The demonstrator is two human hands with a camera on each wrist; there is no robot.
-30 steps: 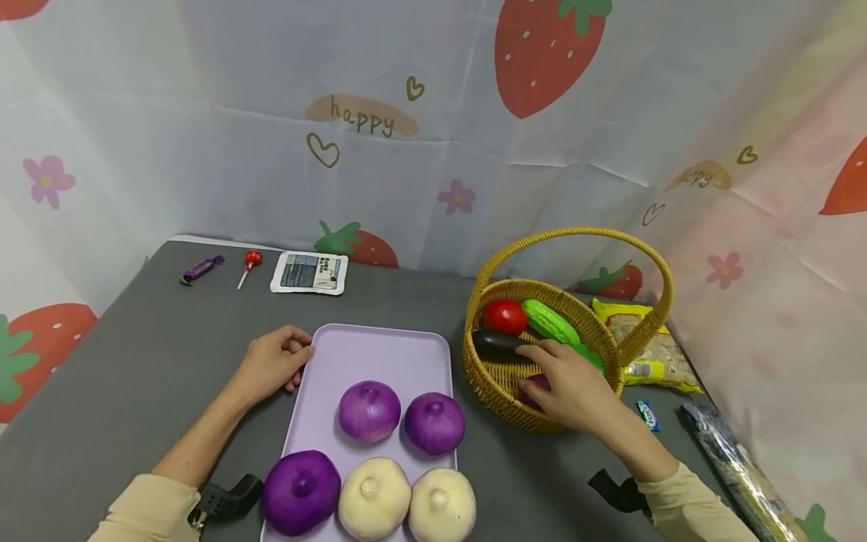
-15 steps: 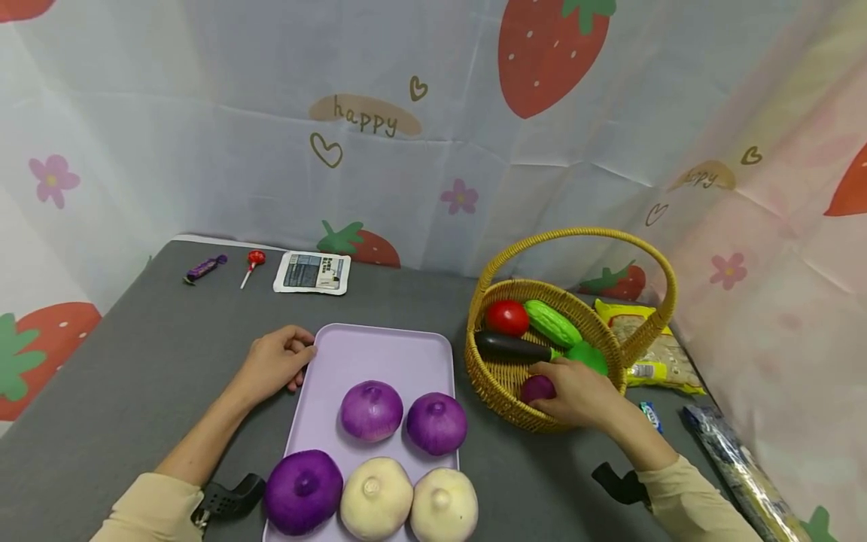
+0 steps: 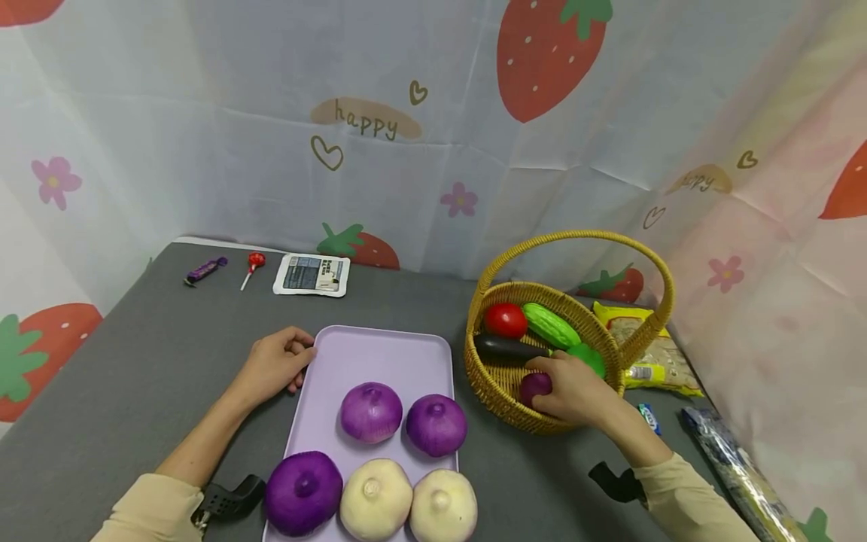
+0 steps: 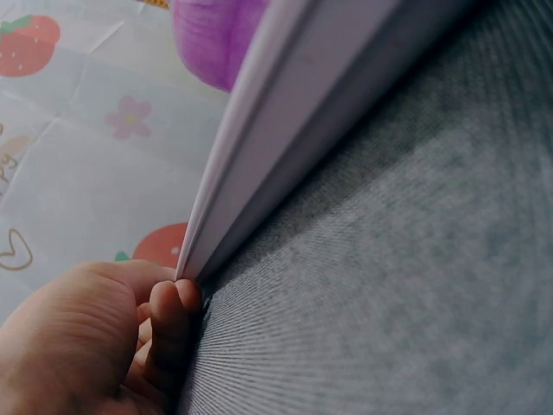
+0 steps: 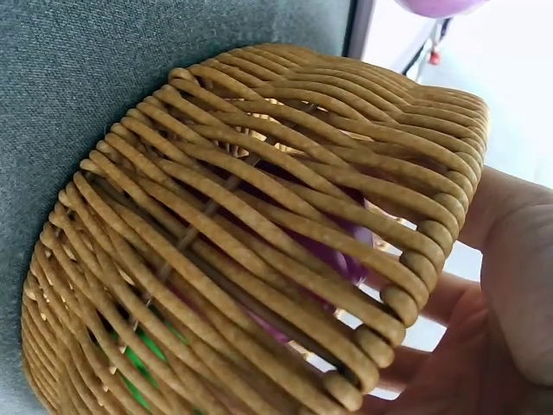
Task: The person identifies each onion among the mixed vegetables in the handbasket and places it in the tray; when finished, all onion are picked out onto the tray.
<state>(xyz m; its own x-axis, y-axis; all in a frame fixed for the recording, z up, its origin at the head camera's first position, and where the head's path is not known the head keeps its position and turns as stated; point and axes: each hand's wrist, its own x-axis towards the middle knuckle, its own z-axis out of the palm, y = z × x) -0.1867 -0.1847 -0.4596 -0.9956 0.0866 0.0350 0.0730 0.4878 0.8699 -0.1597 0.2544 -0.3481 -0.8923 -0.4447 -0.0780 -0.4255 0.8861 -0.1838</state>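
Observation:
In the head view my left hand point(image 3: 276, 365) holds the left rim of the lilac tray point(image 3: 379, 350). The left wrist view shows thumb and fingertips pinching that rim. On the tray are several purple onions, one a large dark one point(image 3: 304, 493), and two white onions point(image 3: 375, 499). My right hand point(image 3: 576, 391) reaches into the yellow wicker basket point(image 3: 497, 395), its fingers round a small purple onion point(image 3: 535, 388) that is partly hidden. Beside that hand lie an eggplant point(image 3: 508, 347), a red tomato point(image 3: 505, 321), a light green ridged gourd point(image 3: 550, 326) and a green vegetable point(image 3: 588, 360).
The basket's handle point(image 3: 576, 235) arches above it. A yellow food packet point(image 3: 650, 350), a small blue wrapper point(image 3: 649, 418) and a long clear packet point(image 3: 738, 474) lie to its right. At the back left are a wrapped candy point(image 3: 206, 271), a lollipop point(image 3: 255, 261) and a white pouch point(image 3: 311, 274).
My right hand has drawn back slightly from over the eggplant and closed its fingers round the purple onion in the basket. The left hand stays at the tray.

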